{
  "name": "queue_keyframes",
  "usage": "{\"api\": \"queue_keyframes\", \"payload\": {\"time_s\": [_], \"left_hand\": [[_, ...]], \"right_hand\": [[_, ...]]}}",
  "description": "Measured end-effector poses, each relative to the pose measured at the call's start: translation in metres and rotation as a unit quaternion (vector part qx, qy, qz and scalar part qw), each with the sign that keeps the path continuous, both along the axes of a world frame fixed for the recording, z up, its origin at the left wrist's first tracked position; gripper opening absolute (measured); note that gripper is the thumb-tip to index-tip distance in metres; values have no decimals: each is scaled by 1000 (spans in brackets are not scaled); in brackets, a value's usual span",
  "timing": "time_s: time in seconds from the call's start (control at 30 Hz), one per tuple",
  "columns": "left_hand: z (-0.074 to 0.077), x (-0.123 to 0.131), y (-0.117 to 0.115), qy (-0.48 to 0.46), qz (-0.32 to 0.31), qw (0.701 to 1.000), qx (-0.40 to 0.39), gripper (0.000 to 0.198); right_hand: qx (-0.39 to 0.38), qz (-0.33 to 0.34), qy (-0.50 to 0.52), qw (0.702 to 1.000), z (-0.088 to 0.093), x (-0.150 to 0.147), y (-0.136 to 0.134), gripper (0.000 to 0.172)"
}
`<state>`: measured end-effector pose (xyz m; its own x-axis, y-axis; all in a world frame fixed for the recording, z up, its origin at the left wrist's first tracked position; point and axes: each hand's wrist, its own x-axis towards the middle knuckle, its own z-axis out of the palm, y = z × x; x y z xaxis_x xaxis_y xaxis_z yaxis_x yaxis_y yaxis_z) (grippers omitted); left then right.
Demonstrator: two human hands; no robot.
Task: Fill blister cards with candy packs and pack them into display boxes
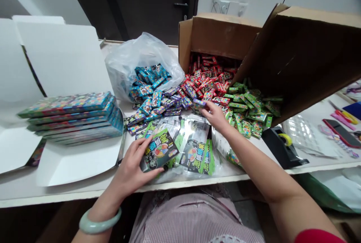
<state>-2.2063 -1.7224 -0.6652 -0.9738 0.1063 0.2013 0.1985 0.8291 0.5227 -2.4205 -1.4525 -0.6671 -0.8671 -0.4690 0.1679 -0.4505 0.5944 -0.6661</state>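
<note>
Gripping a flat dark packet (160,149) between the thumb and spread fingers, the left hand (134,166) holds it tilted over more glossy printed packets (194,156) near the front edge of the white table (25,190). The right hand (214,116) is nearly closed, fingertips pinching a small purple box (199,102) beside the heap of loose boxes. Blue boxes (152,77) lie in a crinkled, translucent plastic bag (143,44); red boxes (207,81) spill from a stiff brown cardboard carton (304,55), with green boxes (245,104) beside them. Shadow hides the carton's depths, and the right forearm covers part of the tabletop. From here, I can't quite tell whether the held packet contains anything.
</note>
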Motion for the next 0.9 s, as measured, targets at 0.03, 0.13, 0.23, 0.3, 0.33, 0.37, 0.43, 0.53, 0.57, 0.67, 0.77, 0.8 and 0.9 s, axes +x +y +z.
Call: {"api": "queue_keyframes", "payload": {"time_s": [0.03, 0.13, 0.23, 0.3, 0.33, 0.37, 0.43, 0.53, 0.57, 0.67, 0.77, 0.8, 0.9], "left_hand": [[-1, 0, -1, 1, 0, 1000, 1, 87], [-3, -5, 3, 3, -12, 1000, 7, 89], [-5, -9, 13, -6, -39, 999, 1, 93], [-7, -10, 19, -10, -58, 998, -9, 94], [-7, -9, 21, -8, -65, 998, -13, 94], [-8, -9, 22, -4, -70, 997, -16, 94], [-9, -7, 23, 4, -73, 997, -19, 94], [-7, -6, 25, 15, -70, 997, -18, 94], [-6, -6, 26, 20, -67, 997, -16, 95], [-3, -7, 30, 40, -65, 997, -17, 98], [-1, -7, 37, 49, -91, 994, -29, 98], [-1, -7, 39, 49, -100, 993, -30, 97], [-3, -5, 45, 46, -97, 994, -15, 97]], "right_hand": [[-46, -12, -47, 998, 3, 8, 6, 32], [-221, -48, -262, 938, 9, 35, 17, 44], [-297, -94, -381, 871, 10, 60, 20, 48], [-311, -116, -390, 859, 11, 71, 20, 47], [-315, -120, -382, 860, 12, 76, 20, 47], [-318, -121, -365, 867, 14, 79, 21, 46], [-324, -125, -302, 888, 20, 83, 22, 43], [-324, -128, -186, 919, 32, 89, 25, 36], [-310, -114, -170, 928, 35, 91, 25, 34], [-215, -28, -202, 955, 42, 99, 22, 31], [-119, 46, -222, 967, 40, 103, 18, 28], [-102, 61, -219, 969, 38, 103, 16, 27], [-97, 54, -204, 973, 29, 103, 10, 30]]}}
